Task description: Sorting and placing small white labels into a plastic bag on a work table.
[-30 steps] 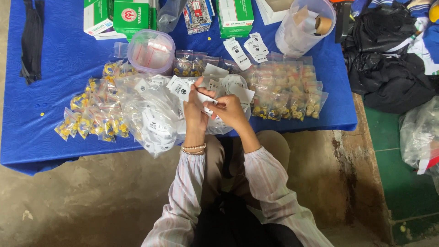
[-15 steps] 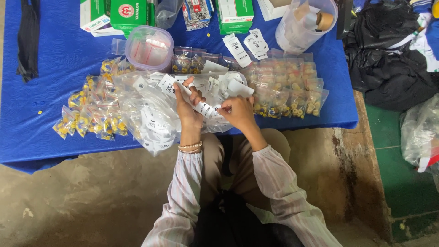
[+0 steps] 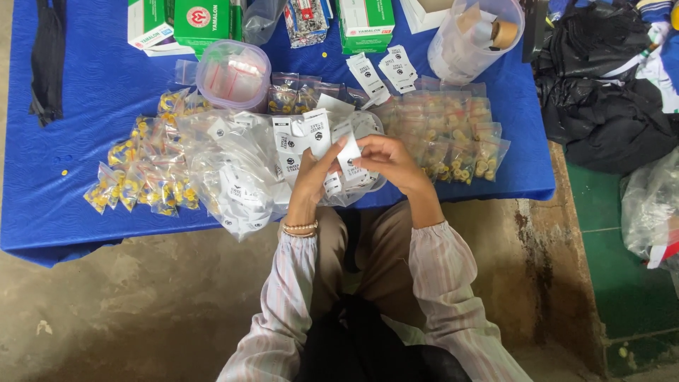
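Packets of yellow beads [image 3: 141,177] lie at the left of a blue worktop [image 3: 85,92], beside a heap of clear bags of white tags [image 3: 237,173] and a lidded round tub [image 3: 233,73]. At centre, the left hand [image 3: 311,180] and right hand [image 3: 385,159] meet above the worktop's near edge, fingers pinched together on a small white tag [image 3: 349,152]. To the right sit more bead packets [image 3: 453,138], a clear jug [image 3: 475,39] and black bags [image 3: 608,106] on the floor.
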